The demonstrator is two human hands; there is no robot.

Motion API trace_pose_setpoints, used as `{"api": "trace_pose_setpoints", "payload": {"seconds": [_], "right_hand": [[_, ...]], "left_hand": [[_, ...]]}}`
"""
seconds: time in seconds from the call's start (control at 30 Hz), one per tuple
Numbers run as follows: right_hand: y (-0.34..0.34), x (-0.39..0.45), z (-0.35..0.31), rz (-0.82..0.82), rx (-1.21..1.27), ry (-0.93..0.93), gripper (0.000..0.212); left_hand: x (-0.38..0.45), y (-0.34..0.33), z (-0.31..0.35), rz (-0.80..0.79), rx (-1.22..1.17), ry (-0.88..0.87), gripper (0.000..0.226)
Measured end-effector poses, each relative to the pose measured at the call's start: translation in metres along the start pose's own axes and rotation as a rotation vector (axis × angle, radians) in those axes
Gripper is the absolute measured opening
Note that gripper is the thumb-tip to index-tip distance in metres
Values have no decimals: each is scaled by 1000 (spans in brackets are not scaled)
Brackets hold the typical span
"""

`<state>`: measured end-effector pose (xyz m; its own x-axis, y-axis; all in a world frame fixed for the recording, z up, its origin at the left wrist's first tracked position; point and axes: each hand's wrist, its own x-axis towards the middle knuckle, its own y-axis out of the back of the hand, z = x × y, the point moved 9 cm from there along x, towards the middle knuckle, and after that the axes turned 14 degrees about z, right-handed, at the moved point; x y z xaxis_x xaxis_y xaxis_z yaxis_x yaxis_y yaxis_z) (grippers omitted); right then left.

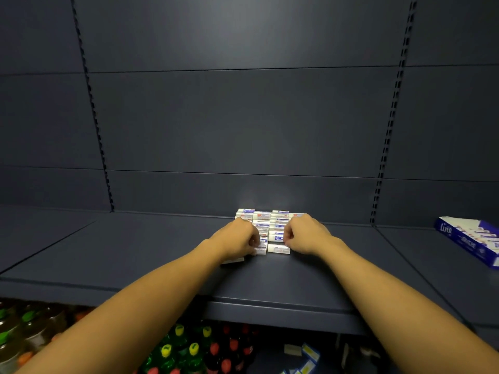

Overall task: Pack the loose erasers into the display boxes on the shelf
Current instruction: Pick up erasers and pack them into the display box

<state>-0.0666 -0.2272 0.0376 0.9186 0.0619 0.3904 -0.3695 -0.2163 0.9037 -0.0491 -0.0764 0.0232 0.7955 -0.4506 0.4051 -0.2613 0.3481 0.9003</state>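
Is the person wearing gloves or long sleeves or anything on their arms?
No. The left hand and right hand are bare, with no gloves. Both forearms are uncovered as far as the picture shows, so no sleeves appear. I see no watch, bracelet or ring, though the fingers are partly hidden.

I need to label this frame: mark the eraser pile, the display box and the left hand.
eraser pile [270,225]: head view, on a wrapped eraser in the pile's middle.
display box [459,245]: head view, on its blue printed side wall.
left hand [237,238]: head view, on the back of the hand.
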Motion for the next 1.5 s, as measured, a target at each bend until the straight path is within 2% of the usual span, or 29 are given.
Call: {"api": "trace_pose_setpoints", "payload": {"seconds": [0.37, 0.5, 0.7, 1.0, 1.23, 1.37, 1.5], "right_hand": [[-10, 4, -2, -18, 15, -21, 8], [-9, 5, -3, -24, 35, -26, 10], [-10, 8, -2, -59, 82, -15, 9], [-17, 1, 1, -181, 102, -15, 25], [-13, 0, 8, -141, 124, -65, 18], [8, 2, 10, -30, 126, -93, 24], [29, -2, 13, 35, 115, -117, 20]], "left_hand": [[-1, 1, -3, -117, -70, 89, 30], [2, 2, -5, -109, -76, 94, 34], [6, 9, -15, -60, -150, 156, 26], [7, 18, -27, 0, -242, 229, 22], [9, 23, -26, 11, -262, 249, 22], [14, 31, -19, 16, -255, 219, 23], [21, 39, -8, 40, -258, 167, 31]]}}
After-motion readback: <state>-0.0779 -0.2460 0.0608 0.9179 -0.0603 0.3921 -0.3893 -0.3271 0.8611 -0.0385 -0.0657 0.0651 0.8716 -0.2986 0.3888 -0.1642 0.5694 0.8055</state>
